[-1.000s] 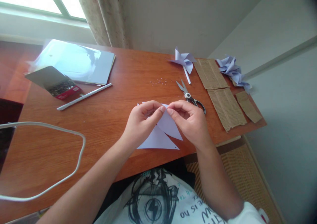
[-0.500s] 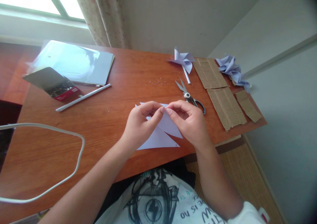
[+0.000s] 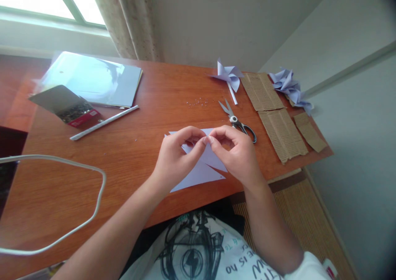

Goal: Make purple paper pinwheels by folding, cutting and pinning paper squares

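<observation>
A pale lilac cut paper sheet (image 3: 201, 173) with pointed flaps lies on the wooden table (image 3: 148, 123) near its front edge. My left hand (image 3: 177, 158) and my right hand (image 3: 236, 154) both pinch folded flaps of this paper together at its middle, fingertips touching. Most of the paper's centre is hidden under my fingers.
Scissors (image 3: 236, 121) lie just beyond my right hand. A finished paper pinwheel (image 3: 229, 76), corrugated cardboard strips (image 3: 274, 115) and more folded paper (image 3: 289, 86) sit at the right. A box of pins (image 3: 72, 107), a white stick (image 3: 103, 122), a plastic folder (image 3: 93, 78) and a white cable (image 3: 77, 222) are at the left.
The paper has turned slightly, its left tip shifting left and its lower right tip rising. My fingertips have drawn a bit closer together over the centre.
</observation>
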A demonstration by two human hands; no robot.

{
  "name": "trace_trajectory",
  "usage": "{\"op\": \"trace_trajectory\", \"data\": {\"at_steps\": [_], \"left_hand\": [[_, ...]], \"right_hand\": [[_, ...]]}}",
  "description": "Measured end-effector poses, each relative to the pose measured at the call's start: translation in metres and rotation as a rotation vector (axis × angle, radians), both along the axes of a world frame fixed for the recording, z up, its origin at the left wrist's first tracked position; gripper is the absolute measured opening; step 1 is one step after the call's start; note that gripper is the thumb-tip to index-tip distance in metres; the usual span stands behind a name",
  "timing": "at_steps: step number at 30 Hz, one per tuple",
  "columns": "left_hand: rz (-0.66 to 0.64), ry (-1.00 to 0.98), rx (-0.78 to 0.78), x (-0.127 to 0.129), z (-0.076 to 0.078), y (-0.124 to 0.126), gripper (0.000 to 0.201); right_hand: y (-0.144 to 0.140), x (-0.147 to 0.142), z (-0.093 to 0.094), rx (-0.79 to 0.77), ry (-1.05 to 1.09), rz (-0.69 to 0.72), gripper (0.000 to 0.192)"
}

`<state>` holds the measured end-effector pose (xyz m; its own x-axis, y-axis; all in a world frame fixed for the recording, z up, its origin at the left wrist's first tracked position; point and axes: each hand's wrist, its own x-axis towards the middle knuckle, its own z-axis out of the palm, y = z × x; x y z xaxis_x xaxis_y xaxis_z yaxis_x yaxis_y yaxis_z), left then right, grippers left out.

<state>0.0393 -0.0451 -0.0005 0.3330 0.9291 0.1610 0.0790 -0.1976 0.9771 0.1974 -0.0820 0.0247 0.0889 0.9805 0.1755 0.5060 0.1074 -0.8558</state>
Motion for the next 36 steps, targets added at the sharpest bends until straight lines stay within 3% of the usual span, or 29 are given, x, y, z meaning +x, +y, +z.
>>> {"op": "trace_trajectory", "data": {"at_steps": [11,36], "left_hand": [[0.041,0.145,0.15,-0.0019,0.002,-0.0018,0.009],[0.062,0.129,0.103,0.001,0.0042,-0.0009,0.007]], "right_hand": [[-0.0019,-0.0004,0.0064,0.071,-0.176,0.021,0.011],[-0.0019,-0.0004,0.0057,0.088,-0.191,0.013,0.01]]}}
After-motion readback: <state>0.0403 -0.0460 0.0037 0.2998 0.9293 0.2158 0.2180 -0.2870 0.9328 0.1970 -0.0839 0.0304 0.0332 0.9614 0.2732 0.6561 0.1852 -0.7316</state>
